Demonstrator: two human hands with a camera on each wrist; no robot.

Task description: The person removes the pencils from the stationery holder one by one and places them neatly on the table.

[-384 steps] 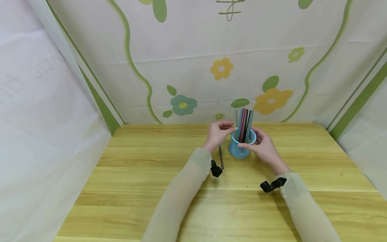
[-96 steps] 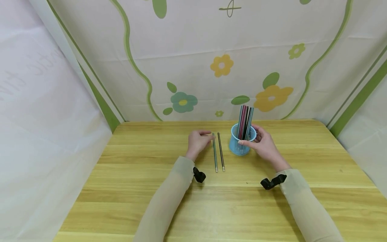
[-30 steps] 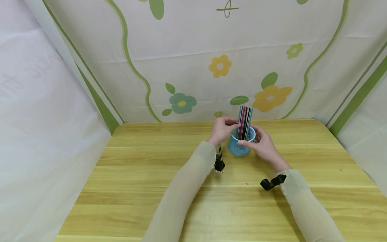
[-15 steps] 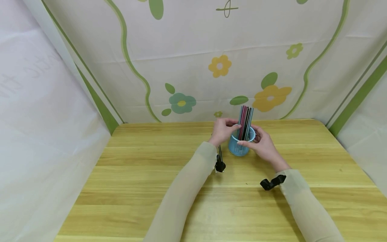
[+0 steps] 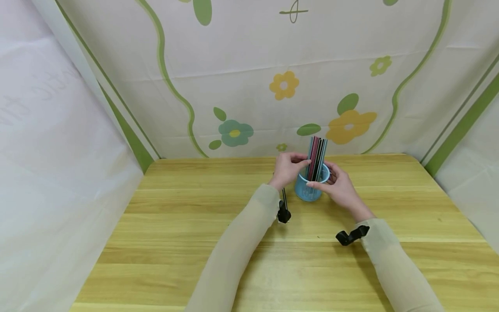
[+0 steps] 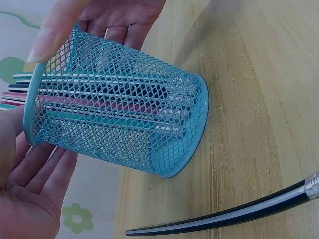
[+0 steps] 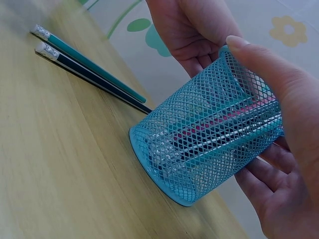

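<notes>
Having moved over from the smooth green pencil [image 7: 94,68] on the wooden table [image 5: 175,242], the left hand [image 5: 286,169] is now bringing its thumb and fingers close together at the left side of the pink, black and blue-green striped pencils [image 5: 316,158]; whether they are pinching one, I cannot tell. Work is apparently returning to the bundle. The light-blue wire-mesh cup [image 5: 308,190] is standing right of the green pencil and the black-and-white striped pencil [image 5: 285,198], its see-through wall showing silvery pencil ends; the right hand [image 5: 343,190] is gripping its rim.
</notes>
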